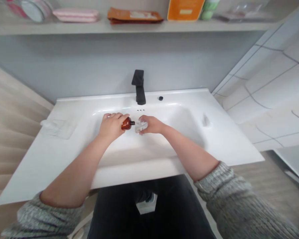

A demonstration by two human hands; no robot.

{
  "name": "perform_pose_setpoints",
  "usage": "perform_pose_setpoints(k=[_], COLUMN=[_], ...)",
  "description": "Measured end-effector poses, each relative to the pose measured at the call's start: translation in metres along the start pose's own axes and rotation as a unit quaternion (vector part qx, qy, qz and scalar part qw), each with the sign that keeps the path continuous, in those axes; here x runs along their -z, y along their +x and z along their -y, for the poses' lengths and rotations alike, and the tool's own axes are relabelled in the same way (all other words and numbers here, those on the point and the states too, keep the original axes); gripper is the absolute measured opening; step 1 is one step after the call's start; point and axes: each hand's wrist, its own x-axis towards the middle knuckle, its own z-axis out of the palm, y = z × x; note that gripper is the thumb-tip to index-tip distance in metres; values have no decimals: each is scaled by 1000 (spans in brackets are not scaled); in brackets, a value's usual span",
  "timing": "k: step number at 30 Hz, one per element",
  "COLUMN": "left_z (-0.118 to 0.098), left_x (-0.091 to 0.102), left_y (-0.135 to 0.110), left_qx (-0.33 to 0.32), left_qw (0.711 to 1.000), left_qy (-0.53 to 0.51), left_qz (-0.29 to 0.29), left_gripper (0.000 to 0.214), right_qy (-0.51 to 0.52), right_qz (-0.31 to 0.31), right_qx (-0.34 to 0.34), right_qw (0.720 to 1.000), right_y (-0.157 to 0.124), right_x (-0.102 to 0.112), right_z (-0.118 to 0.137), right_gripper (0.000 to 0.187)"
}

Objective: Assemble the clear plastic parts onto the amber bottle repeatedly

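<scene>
My left hand (112, 125) is closed round a small brown bottle (127, 123), held on its side over the white sink basin (179, 116) with its dark neck pointing right. My right hand (151, 125) is closed on a small clear, crumpled-looking piece (141, 125) right at the bottle's neck. I cannot make out what that piece is. Both hands meet just below the black faucet (139, 87).
A clear tray (59, 127) lies on the counter's left side and a small clear object (205, 120) on the right. A shelf (139, 27) above holds pink, orange and green packages. Tiled wall at right, wood panel at left.
</scene>
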Motion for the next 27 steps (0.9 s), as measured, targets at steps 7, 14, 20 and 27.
perform_pose_setpoints(k=[7, 14, 20, 27], left_z=[-1, -2, -3, -5], left_x=[1, 3, 5, 8], left_y=[0, 0, 0, -1], left_qx=[2, 7, 9, 15], left_qw=[1000, 1000, 1000, 1000], left_qy=[2, 4, 3, 3], left_qz=[3, 6, 11, 13], left_gripper=[70, 71, 72, 72], right_qy=[-28, -42, -48, -42], right_qz=[-9, -9, -18, -17], right_qx=[-1, -6, 3, -1], right_qw=[1000, 999, 999, 999], right_y=[2, 2, 4, 4], right_x=[-1, -1, -2, -2], right_z=[-2, 0, -4, -3], right_gripper=[66, 67, 66, 64])
